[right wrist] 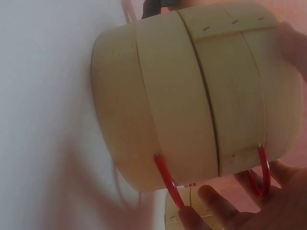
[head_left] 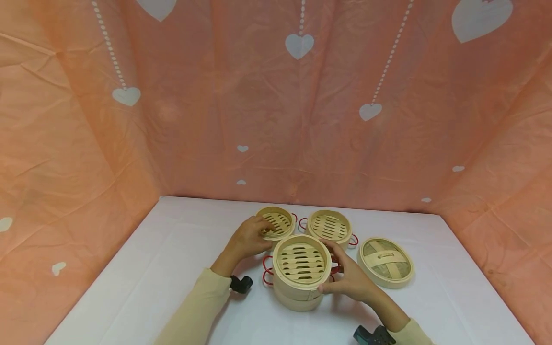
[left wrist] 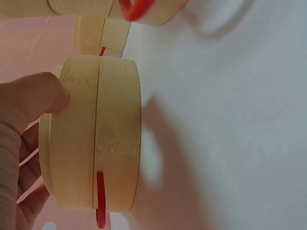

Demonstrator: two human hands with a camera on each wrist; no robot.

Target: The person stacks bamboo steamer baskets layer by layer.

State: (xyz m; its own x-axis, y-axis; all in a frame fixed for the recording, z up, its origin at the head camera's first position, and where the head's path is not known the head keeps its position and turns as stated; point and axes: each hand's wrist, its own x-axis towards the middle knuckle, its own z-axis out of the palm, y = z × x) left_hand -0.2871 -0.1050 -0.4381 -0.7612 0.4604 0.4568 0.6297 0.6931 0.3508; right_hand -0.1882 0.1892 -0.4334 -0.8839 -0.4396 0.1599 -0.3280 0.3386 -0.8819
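Two bamboo steamer baskets with red handles form a stack point(head_left: 302, 263) near the table's middle. Its upper basket point(right wrist: 240, 96) lies between the thumb and fingers of my right hand point(head_left: 349, 278), the thumb on the near wall and the fingers by the red handle point(right wrist: 263, 177). Behind and to the left sits another bamboo steamer basket point(left wrist: 115, 120). My left hand point(head_left: 250, 237) grips its rim, thumb against the outer wall and fingers over the slatted top. A further bamboo steamer basket point(head_left: 329, 225) stands at the back, behind the stack, untouched.
A woven bamboo lid point(head_left: 385, 261) with a strap handle lies right of the stack, near my right hand. The white table point(head_left: 181, 258) meets an orange cloth backdrop point(head_left: 258, 120) with white hearts at the back and sides.
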